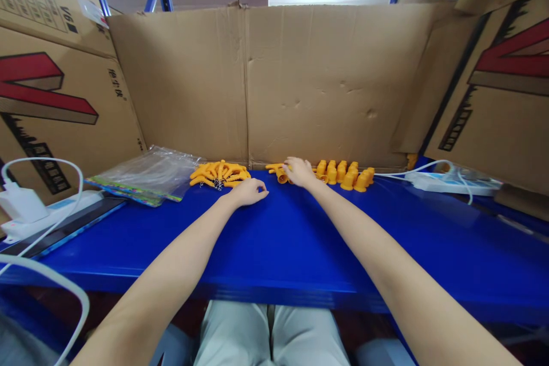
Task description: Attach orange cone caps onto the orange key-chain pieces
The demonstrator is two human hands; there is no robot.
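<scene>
My left hand point(251, 192) rests low over the table, its fingers loosely curled with a gap to the thumb and nothing visible between them. Just behind it lies a pile of orange-yellow curved plastic pieces point(219, 171) with small metal chain bits. My right hand point(299, 171) is at the back of the table, fingers apart over a few orange-yellow pieces point(281, 175). Whether the fingertips touch them I cannot tell, as the hand hides part of them. Right of it, several orange-yellow cup-shaped pieces point(342, 172) stand upright in rows.
Clear plastic bags point(150, 174) lie on the left of the blue table point(274, 246). A white charger point(21, 206) with cable sits on a power strip at far left. Another power strip point(450, 183) is at right. Cardboard walls point(326, 86) enclose the back and sides.
</scene>
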